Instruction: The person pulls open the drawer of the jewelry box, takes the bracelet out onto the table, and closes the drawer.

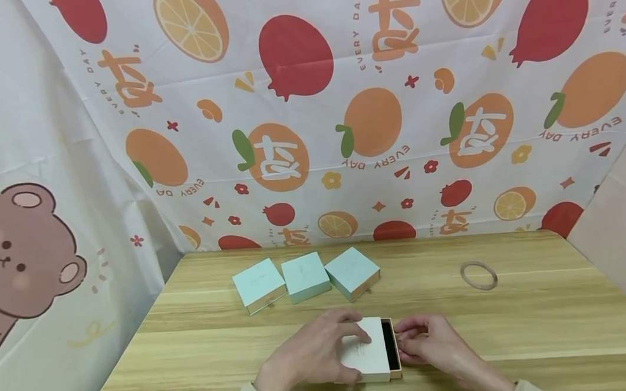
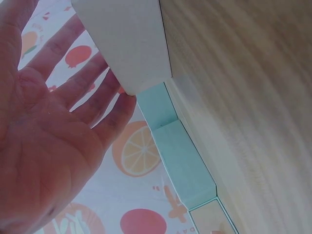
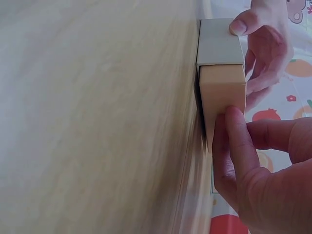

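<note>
A white slide-out gift box (image 1: 369, 349) lies near the table's front. Its tan drawer (image 3: 223, 87) sticks partly out of the sleeve on the right, showing a black inside. My left hand (image 1: 321, 348) holds the white sleeve, thumb at the near side and fingers over the top. At the drawer's right end my right hand (image 1: 429, 343) has curled fingers on its outer face, where a tab, if any, is hidden. In the left wrist view, the palm of the left hand (image 2: 58, 126) faces the camera beside the sleeve (image 2: 126, 44).
Three mint-green boxes, the left box (image 1: 259, 284), the middle box (image 1: 305, 275) and the right box (image 1: 353, 272), stand side by side behind the hands. A thin ring (image 1: 478, 263) lies back right on the wooden table (image 1: 541, 301). Fruit-printed cloth (image 1: 314, 118) hangs behind.
</note>
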A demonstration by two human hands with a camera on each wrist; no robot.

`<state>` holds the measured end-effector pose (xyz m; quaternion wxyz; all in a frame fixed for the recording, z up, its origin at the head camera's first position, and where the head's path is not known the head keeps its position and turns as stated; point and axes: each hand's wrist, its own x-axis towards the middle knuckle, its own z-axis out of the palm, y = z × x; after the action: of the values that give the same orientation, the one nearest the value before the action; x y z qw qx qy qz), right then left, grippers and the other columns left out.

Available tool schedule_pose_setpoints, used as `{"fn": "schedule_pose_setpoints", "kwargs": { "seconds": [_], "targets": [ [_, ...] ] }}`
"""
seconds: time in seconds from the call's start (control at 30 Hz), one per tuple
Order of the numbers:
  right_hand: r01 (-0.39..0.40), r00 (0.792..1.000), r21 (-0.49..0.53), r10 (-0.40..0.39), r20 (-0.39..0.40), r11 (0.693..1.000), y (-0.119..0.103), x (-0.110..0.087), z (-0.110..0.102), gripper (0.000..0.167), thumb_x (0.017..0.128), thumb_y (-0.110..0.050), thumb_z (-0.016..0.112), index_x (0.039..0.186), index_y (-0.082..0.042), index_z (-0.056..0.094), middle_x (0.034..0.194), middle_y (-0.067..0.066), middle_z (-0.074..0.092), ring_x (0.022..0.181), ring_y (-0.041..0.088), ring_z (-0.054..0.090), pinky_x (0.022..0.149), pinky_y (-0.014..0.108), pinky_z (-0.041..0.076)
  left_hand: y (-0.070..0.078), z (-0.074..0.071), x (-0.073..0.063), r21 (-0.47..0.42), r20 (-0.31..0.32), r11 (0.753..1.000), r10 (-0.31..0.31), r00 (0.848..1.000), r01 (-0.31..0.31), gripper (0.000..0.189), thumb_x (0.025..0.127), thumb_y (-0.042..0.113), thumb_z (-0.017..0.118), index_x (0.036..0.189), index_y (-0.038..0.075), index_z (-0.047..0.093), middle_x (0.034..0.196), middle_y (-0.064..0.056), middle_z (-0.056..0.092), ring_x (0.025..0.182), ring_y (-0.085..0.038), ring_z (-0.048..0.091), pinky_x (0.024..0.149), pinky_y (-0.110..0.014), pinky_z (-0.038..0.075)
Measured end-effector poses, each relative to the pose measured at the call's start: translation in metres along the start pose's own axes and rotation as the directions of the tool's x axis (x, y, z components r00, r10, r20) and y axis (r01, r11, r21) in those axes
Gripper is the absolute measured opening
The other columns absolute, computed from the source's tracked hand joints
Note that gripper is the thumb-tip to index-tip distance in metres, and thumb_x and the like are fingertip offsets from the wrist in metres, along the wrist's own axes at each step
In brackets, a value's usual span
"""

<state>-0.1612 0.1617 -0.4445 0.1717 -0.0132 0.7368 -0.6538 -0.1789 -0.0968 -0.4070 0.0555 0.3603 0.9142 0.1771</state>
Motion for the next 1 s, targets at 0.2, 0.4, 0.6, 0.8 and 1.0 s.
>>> {"fn": "schedule_pose_setpoints", "kwargs": {
  "seconds": [0.2, 0.4, 0.6, 0.8, 1.0],
  "targets": [
    [0.005, 1.0, 0.015, -0.005, 0.022, 1.0, -0.0003, 0.0003, 0.0029, 0.031, 0.089, 0.008, 0.068, 0.119, 0.014, 0.062, 0.096, 0.011, 0.066, 0.085, 0.015, 0.068, 0.078, 0.03, 0.063, -0.0004, 0.0009, -0.0002, 0.0, -0.003, 1.0, 0.002, 1.0, -0.002, 0.045, 0.075, 0.041, 0.085, 0.117, 0.039, 0.071, 0.147, 0.005, 0.057, 0.134, -0.019, 0.054, 0.11, -0.038, 0.048],
    [0.007, 1.0, 0.02, -0.007, 0.027, 1.0, 0.0009, 0.0012, 0.0054, 0.033, 0.09, 0.009, 0.064, 0.122, 0.016, 0.058, 0.1, 0.013, 0.068, 0.086, 0.015, 0.068, 0.079, 0.031, 0.063, -0.0009, 0.0013, -0.0004, 0.005, -0.013, 1.0, 0.011, 1.0, -0.011, 0.045, 0.074, 0.039, 0.084, 0.117, 0.037, 0.072, 0.146, 0.004, 0.057, 0.134, -0.019, 0.054, 0.11, -0.039, 0.048],
    [0.006, 0.999, 0.013, -0.006, 0.034, 1.0, -0.0021, 0.0001, 0.0078, 0.035, 0.09, 0.009, 0.064, 0.123, 0.016, 0.057, 0.101, 0.014, 0.067, 0.086, 0.016, 0.069, 0.079, 0.032, 0.063, -0.0005, -0.0004, -0.0012, 0.009, -0.009, 1.0, 0.012, 1.0, -0.012, 0.044, 0.075, 0.038, 0.084, 0.117, 0.037, 0.072, 0.145, 0.004, 0.058, 0.134, -0.019, 0.055, 0.109, -0.038, 0.048],
    [-0.002, 0.999, 0.026, 0.0, 0.053, 1.0, -0.0034, -0.0015, 0.0083, 0.037, 0.089, 0.008, 0.064, 0.124, 0.016, 0.057, 0.101, 0.015, 0.067, 0.087, 0.018, 0.07, 0.081, 0.034, 0.063, -0.0001, -0.0009, -0.0019, 0.021, -0.004, 1.0, 0.012, 1.0, -0.011, 0.044, 0.074, 0.039, 0.085, 0.117, 0.037, 0.072, 0.145, 0.004, 0.058, 0.133, -0.019, 0.055, 0.11, -0.039, 0.048],
    [-0.006, 0.998, 0.027, 0.004, 0.06, 1.0, -0.0022, -0.0029, 0.0079, 0.04, 0.09, 0.006, 0.066, 0.127, 0.014, 0.056, 0.102, 0.014, 0.064, 0.088, 0.018, 0.069, 0.081, 0.034, 0.063, 0.0004, 0.0002, -0.0015, 0.017, -0.007, 1.0, 0.013, 1.0, -0.013, 0.044, 0.075, 0.039, 0.084, 0.117, 0.037, 0.072, 0.146, 0.004, 0.058, 0.134, -0.019, 0.055, 0.11, -0.038, 0.048]
  ]
}}
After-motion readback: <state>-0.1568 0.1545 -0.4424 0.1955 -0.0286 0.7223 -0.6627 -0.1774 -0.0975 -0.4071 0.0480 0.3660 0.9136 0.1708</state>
